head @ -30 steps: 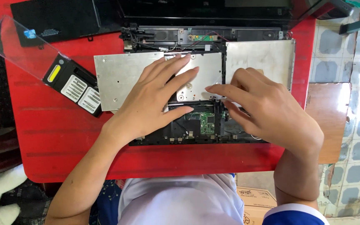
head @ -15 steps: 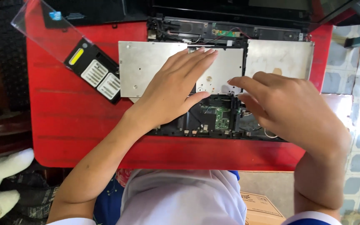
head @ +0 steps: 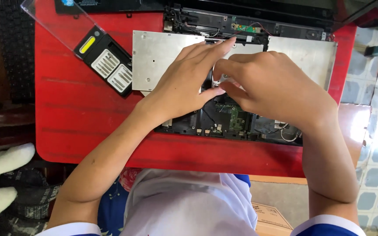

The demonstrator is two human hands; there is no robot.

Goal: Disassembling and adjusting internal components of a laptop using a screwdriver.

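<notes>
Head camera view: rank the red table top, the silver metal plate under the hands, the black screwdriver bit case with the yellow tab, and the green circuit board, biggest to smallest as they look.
1. Red table top
2. Silver metal plate, partly covered by the hands
3. Black screwdriver bit case with the yellow tab
4. Green circuit board, partly hidden by the right hand, so its full size is unsure

Makeshift home repair spot — opened laptop chassis [head: 241,118] on red surface [head: 79,118], screwdriver bit case [head: 106,65] alongside, tiled floor [head: 372,175], cardboard box [head: 272,220] below.
</notes>
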